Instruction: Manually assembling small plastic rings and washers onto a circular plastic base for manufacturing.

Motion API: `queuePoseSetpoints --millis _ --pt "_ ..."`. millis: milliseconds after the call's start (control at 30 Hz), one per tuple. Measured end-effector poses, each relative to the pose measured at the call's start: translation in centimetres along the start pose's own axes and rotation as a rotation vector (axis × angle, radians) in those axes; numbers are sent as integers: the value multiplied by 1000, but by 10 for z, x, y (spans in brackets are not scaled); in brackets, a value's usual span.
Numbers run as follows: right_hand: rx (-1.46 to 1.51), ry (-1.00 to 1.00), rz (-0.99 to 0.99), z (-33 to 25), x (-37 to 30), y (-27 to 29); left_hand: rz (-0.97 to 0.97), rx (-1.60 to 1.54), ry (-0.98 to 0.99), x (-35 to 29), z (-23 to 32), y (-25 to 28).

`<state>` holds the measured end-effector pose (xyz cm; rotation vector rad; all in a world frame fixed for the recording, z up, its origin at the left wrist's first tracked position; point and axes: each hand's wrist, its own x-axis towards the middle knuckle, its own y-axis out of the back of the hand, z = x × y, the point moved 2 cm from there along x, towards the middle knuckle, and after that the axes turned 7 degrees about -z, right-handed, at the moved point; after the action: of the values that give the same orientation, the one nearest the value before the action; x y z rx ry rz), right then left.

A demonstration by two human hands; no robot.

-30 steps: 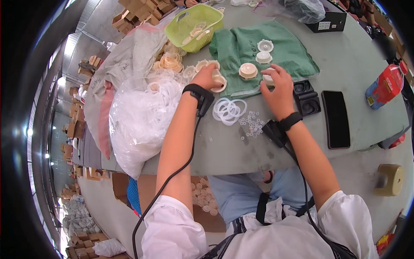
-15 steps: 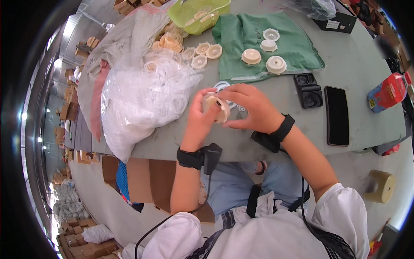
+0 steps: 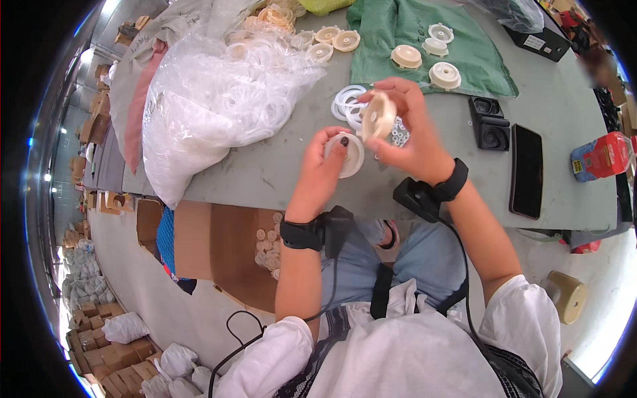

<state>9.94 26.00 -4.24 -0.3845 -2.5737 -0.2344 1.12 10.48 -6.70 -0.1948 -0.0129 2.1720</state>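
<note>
My left hand [image 3: 313, 174] is closed on a translucent white round plastic cap [image 3: 353, 158], its thumb pressed on the face. Up and to the right, my right hand [image 3: 419, 129] grips a cream round plastic cap [image 3: 377, 118] by its rim, tilted nearly on edge. The two caps are apart. Behind them lie several white rings [image 3: 345, 105] on the table, and small white ring-shaped pieces [image 3: 400, 136] show beside my right fingers. Several cream caps [image 3: 444, 75] rest on a green woven sack [image 3: 378, 40]; others [image 3: 346, 40] sit left of it.
A clear bag of white rings [image 3: 206, 113] covers the table's left. At right are a black two-well tray [image 3: 490, 123], a phone [image 3: 526, 171], a red-labelled bottle [image 3: 600, 157] and a black box [image 3: 539, 43]. Below the table edge stands a cardboard box [image 3: 232, 245] holding round parts.
My hands, together around a cream cap before, have parted. The right has lifted the cream cap up and away; the left keeps the white one. The view has shifted slightly.
</note>
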Motion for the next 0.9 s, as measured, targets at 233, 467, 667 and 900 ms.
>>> queuePoseSetpoints --millis 233,467,667,900 --pt "-367 -100 -453 -6 -3 -1 446 580 -271 -20 -2 20" --pt "-577 -174 -523 16 -12 -8 188 1151 -379 -45 -16 12" --pt "-659 -126 -107 32 -2 11 57 1281 -352 -50 -5 8" --pt "-829 -278 -104 48 4 22 239 1247 -331 -43 -25 12"
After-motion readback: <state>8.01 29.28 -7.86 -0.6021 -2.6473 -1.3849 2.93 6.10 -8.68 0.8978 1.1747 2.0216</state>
